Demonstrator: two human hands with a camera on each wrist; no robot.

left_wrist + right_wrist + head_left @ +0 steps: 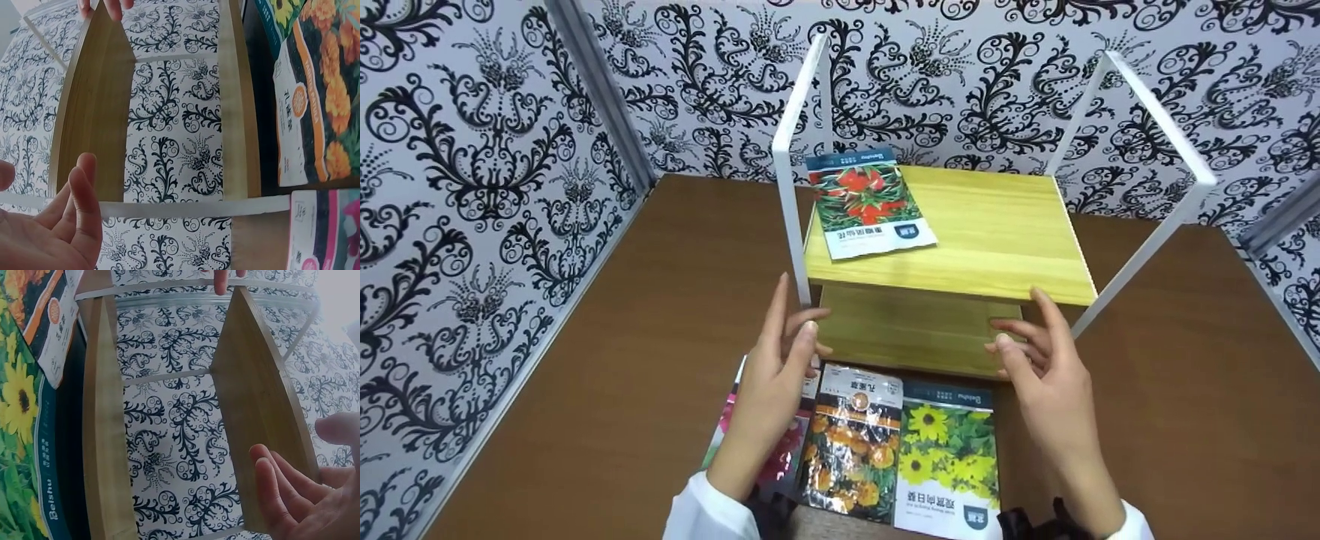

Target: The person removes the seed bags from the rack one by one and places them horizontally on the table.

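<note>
Both hands hover in front of a small two-tier wooden shelf [997,232] with white metal side frames. My left hand [776,367] is beside the shelf's left post, fingers loosely bent, holding nothing. My right hand [1057,382] is near the front right corner of the upper board, likewise with nothing in it. On the upper board lies a seed packet with red flowers [866,199], at the left. In front of the shelf lie an orange-flower packet [851,450], a yellow sunflower packet [949,457] and a pink-flower packet [791,442], the last partly hidden by my left hand.
The lower shelf board [915,326] sits below the upper one. Brown tabletop [585,375] extends to either side. Black-and-white patterned panels [720,90] stand behind and at the left, meeting at a grey corner strip [600,90].
</note>
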